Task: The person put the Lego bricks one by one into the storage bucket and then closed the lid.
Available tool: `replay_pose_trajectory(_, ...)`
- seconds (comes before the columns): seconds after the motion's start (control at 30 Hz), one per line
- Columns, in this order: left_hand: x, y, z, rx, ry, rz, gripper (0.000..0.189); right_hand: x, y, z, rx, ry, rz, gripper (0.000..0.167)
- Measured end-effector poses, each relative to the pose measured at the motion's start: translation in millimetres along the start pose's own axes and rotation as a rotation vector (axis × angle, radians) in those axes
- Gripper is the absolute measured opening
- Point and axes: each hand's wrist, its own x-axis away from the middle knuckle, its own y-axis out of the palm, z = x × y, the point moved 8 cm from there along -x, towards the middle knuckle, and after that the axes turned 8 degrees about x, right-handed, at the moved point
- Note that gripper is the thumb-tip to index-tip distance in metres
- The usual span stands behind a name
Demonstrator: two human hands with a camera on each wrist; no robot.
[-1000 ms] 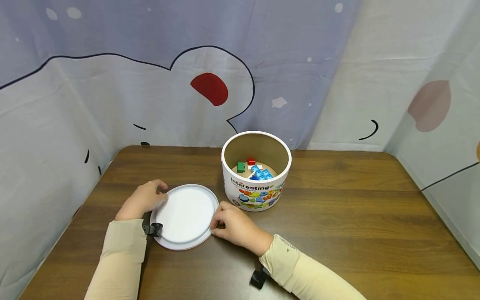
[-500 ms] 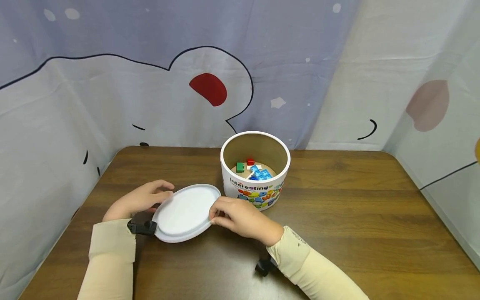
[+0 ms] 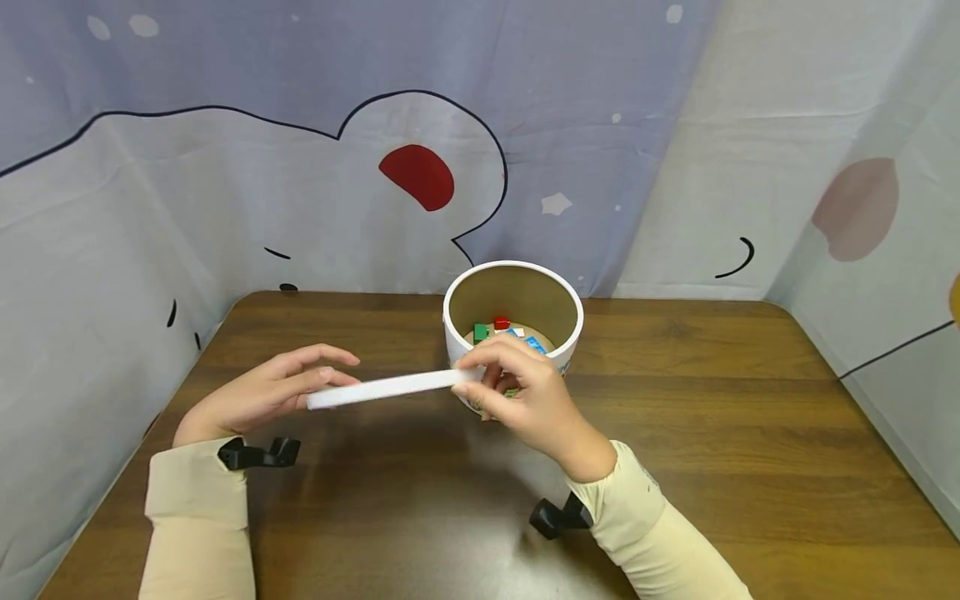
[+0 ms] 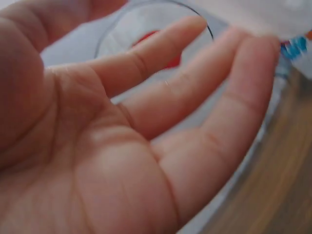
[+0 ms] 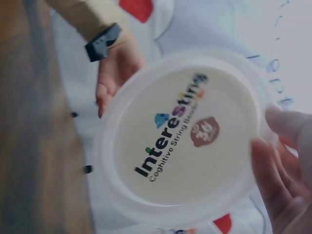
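A round white lid (image 3: 393, 387) is held up off the table, edge-on to the head view and slightly higher at its right end. My right hand (image 3: 528, 400) pinches the right end of its rim between thumb and fingers. At the opposite end my left hand (image 3: 270, 390) has its fingers extended, tips at the rim, palm bare in the left wrist view. The right wrist view faces the printed side of the lid (image 5: 180, 190), which reads "Interesting". Behind my right hand stands a white round bucket (image 3: 517, 292), uncovered, its printed front partly hidden by that hand.
Inside the bucket lie a green block (image 3: 481, 333), a red block (image 3: 502, 322) and light-blue pieces (image 3: 535, 343). The brown wooden table (image 3: 712, 433) ends at a patterned curtain (image 3: 300, 192) behind and at the sides. A black camera mount is on each wrist.
The lid has come up from the table and turned from face-up to edge-on, moving right toward the bucket. My right hand rose with it; the left fingers straightened. The bucket stayed put.
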Motion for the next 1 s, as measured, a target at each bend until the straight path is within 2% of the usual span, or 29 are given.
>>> replay_pose_trajectory(0.13,0.2,17.0,22.5,0.115,0.171,-0.139,0.035,-1.5,-27,3,-0.044,0.115,0.175,0.021)
replay_pose_trajectory(0.2,0.0,24.9,33.2,0.123,0.252,-0.173,0.036,-1.0,-39,7,-0.079,0.185,0.245,0.018)
replay_pose_trajectory(0.23,-0.5,28.0,37.7,0.114,0.280,-0.166,0.036,-0.7,-45,10,-0.099,0.220,0.278,0.016)
replay_pose_trajectory(0.33,-4.5,34.7,49.0,0.040,0.329,-0.064,0.034,0.3,-58,19,-0.159,0.312,0.354,0.015)
replay_pose_trajectory(0.47,-12.8,40.3,56.5,-0.022,0.320,0.166,0.034,0.6,-69,27,-0.187,0.368,0.405,0.017)
replay_pose_trajectory(0.6,-21.7,44.3,60.7,0.020,0.352,0.366,0.025,0.2,-79,32,-0.181,0.387,0.413,0.019)
replay_pose_trajectory(0.8,-38.6,42.3,66.9,0.156,0.427,0.632,0.022,-0.6,-86,47,-0.139,0.474,0.347,0.022)
replay_pose_trajectory(0.9,-51.4,45.1,68.7,0.263,0.454,0.694,0.024,1.2,-92,57,-0.137,0.511,0.386,0.021)
replay_pose_trajectory(1.0,-67.8,54.1,71.7,0.305,0.484,0.659,0.035,4.6,-98,65,-0.148,0.542,0.463,0.023)
